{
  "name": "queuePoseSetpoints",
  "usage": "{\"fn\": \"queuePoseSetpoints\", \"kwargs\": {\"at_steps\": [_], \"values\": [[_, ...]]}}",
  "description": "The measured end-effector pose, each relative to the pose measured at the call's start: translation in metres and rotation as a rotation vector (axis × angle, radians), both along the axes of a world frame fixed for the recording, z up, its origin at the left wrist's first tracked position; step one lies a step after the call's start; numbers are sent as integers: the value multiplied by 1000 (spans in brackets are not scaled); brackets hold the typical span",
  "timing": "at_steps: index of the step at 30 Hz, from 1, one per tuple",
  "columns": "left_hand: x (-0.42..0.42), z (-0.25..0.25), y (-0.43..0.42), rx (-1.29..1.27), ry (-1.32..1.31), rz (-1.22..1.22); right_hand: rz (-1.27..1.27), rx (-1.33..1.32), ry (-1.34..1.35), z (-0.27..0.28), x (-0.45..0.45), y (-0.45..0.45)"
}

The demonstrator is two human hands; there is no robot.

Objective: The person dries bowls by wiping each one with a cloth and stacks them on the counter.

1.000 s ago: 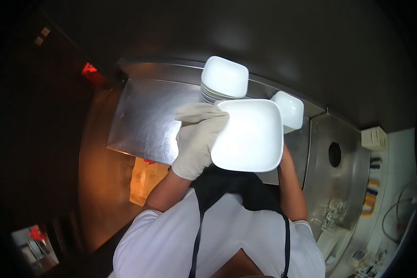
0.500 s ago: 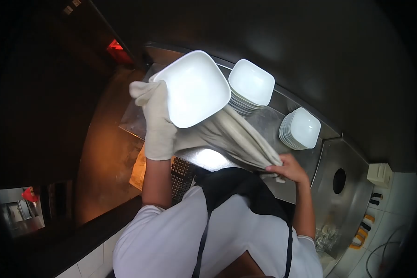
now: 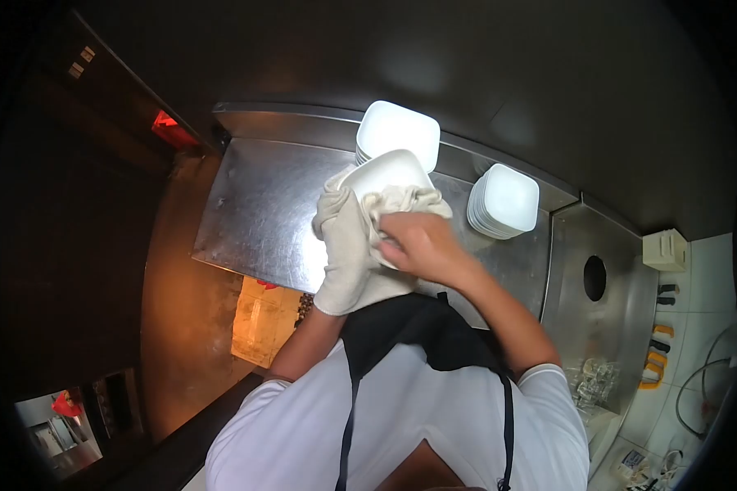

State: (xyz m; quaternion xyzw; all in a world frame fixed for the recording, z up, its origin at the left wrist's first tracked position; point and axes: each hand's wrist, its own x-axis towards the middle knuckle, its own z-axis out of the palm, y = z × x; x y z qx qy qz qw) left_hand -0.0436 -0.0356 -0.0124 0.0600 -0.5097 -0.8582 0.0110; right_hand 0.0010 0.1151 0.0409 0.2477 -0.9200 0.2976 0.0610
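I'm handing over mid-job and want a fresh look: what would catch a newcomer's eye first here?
Probably the white dish in the middle, held by the gloved left hand while the bare right hand presses a pale cloth to it. Next, two stacks of white dishes on the metal counter: one just beyond the held dish, one off to the right.
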Motion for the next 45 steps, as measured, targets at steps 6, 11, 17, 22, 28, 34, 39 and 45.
{"fn": "queuePoseSetpoints", "kwargs": {"at_steps": [6, 11, 17, 22, 28, 34, 39, 45], "values": [[39, 39, 3, -669, 452, -275, -552, -156, 93, -11, -21, 7], [-11, -19, 13, -62, 181, -108, -156, -207, -317, -6, -5, -7], [9, -14, 1, -909, 231, -55, -503, 234, 2, 18, -15, 20], [2, 17, 12, -221, 194, -65, -297, -98, -38, -9, -1, -23], [-5, 12, -28, -848, 432, 27, -358, 10, 144, 20, 28, 13], [8, 54, -48, -1207, 625, -140, -171, -167, 568, 33, 39, 1], [12, 68, 3, -378, 709, -475, -120, -612, 517, 35, 26, -13], [32, 26, 2, 308, -9, -585, -78, -733, 198, 69, 3, -13]]}}
